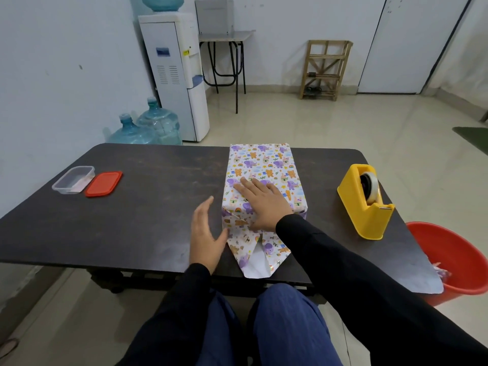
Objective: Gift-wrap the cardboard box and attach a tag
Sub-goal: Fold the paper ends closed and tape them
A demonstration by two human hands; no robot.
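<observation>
A dark table (pixel 148 207) carries the box (pixel 266 165), covered in animal-print paper, at its front middle, with one flap (pixel 260 256) lying open toward the person. A yellow tape dispenser (pixel 364 204) stands to its right. The right hand (pixel 264 204) presses flat on the box. The left hand (pixel 207 235), fingers straight, is beside it, thumb seemingly touching the flap.

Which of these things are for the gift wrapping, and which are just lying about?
For the job: cardboard box in animal-print wrapping paper, pressed by the right hand; left hand beside it; yellow tape dispenser.
Lying about: clear plastic tub; red rectangular lid; red plastic bucket; blue water bottles.
</observation>
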